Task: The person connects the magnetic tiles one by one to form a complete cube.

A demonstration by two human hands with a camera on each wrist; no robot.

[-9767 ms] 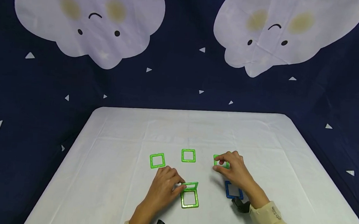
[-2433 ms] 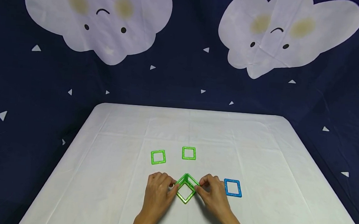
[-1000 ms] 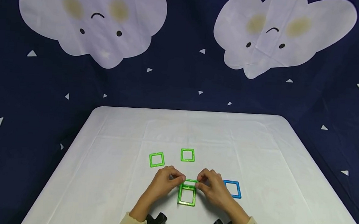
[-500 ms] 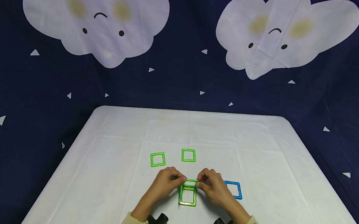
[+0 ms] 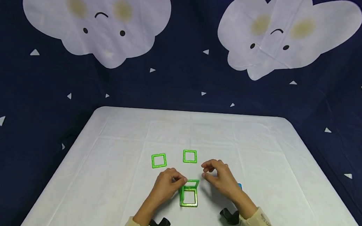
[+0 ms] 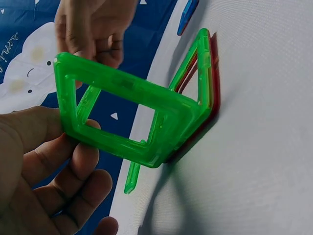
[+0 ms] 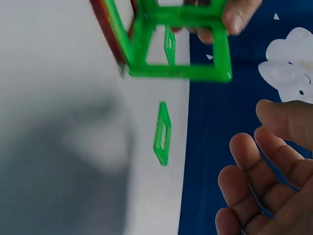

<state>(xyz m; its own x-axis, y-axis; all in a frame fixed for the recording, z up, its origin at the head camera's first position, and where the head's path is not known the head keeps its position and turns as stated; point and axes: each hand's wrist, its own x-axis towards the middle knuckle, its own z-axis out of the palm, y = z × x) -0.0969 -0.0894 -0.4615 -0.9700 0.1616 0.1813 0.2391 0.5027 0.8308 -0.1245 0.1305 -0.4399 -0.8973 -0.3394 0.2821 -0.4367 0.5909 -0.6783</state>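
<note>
Three green square magnetic tiles form a partial box: one base tile [image 5: 188,205] lies flat and two stand upright along its left and back edges. My left hand [image 5: 166,182] pinches the upright tiles near their shared back-left corner, its other fingers loosely curled. In the left wrist view the near upright tile [image 6: 117,81] is large, and a red layer [image 6: 215,83] shows under the base. Up and right of the box, my right hand [image 5: 220,177] holds nothing. Its fingers [image 7: 244,152] are relaxed and apart from the box in the right wrist view.
Two loose green tiles lie flat behind the box, one at the left [image 5: 159,167] and one in the middle [image 5: 190,161]. A blue tile [image 5: 240,185] is mostly hidden behind my right hand and forearm. White cloth [image 5: 118,150] covers the table; a dark cloud-print curtain hangs behind.
My right hand has let go of the back upright tile and moved up and right, now covering most of the blue tile. My left hand keeps its pinch; the back tile leans slightly differently.
</note>
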